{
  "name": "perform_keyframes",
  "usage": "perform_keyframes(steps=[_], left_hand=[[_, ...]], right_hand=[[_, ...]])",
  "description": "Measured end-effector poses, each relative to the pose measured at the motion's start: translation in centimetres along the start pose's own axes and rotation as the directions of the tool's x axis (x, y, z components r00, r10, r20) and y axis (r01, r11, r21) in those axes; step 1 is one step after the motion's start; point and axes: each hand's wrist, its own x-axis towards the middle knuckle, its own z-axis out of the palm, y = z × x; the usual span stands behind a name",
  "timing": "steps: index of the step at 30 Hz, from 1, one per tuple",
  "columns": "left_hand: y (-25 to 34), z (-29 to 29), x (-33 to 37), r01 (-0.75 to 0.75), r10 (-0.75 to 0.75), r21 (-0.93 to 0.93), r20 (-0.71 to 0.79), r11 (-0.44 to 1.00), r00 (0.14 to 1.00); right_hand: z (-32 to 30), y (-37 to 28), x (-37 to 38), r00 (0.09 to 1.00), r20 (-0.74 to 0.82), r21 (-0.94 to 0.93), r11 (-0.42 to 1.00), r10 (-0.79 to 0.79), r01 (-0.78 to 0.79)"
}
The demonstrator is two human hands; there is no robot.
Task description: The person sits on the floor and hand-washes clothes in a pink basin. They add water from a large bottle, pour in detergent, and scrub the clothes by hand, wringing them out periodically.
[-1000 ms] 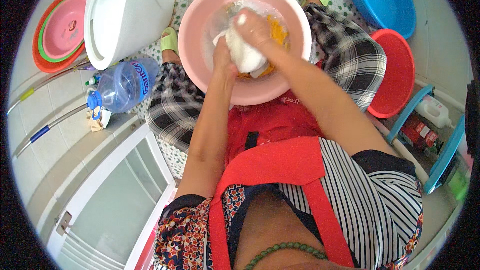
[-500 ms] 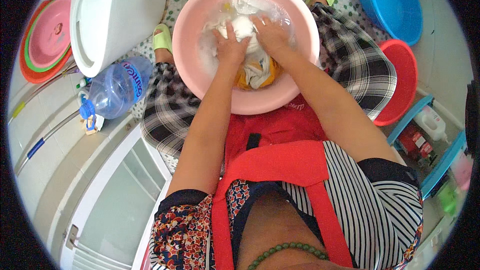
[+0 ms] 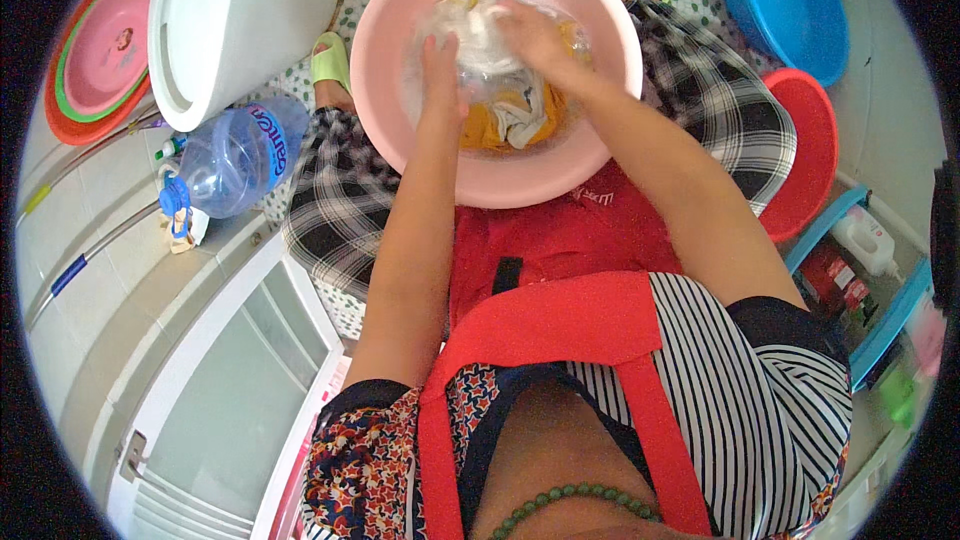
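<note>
A large pink basin (image 3: 530, 188) stands between my legs with sudsy water in it. A wet white cloth (image 3: 480, 45) lies in the suds toward its far side. Nearer to me a bunched yellow-and-white cloth (image 3: 515, 120) is partly under water. At the left of the white cloth is my left hand (image 3: 441, 75), fingers stretched and apart, wrapped round nothing. My right hand (image 3: 535, 38) bends over the white cloth from the right, its fingers curled onto it and slightly smeared by motion.
At the right stand a blue basin (image 3: 785, 10), a red basin (image 3: 812, 160) and a blue-edged rack with a white bottle (image 3: 865, 240). A big clear water bottle (image 3: 235, 155) lies at the left, below a white tub (image 3: 225, 40) and stacked pink, green and orange basins (image 3: 105, 50).
My left hand has come off the top of the white cloth to its left side. My right hand has shifted slightly, still at the cloth. The whole view has tilted a little.
</note>
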Motion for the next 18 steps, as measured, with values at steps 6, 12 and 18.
perform_keyframes(steps=[6,12,18], left_hand=[[2.7,-0.8,-3.8,0.323,-0.148,-0.405,0.407,0.855,0.902],[-0.6,-1.6,-2.9,0.204,-0.087,-0.268,0.393,0.942,0.916],[4.1,2.6,-8.0,0.029,0.012,-0.327,0.121,0.945,0.993]], right_hand=[[3.1,-7.2,-12.5,0.826,0.202,-0.113,0.826,-0.526,0.553],[3.9,-5.1,-11.7,0.846,0.400,-0.578,0.619,-0.353,0.531],[0.8,-6.1,-10.2,0.898,-0.079,-0.472,0.810,-0.433,0.349]])
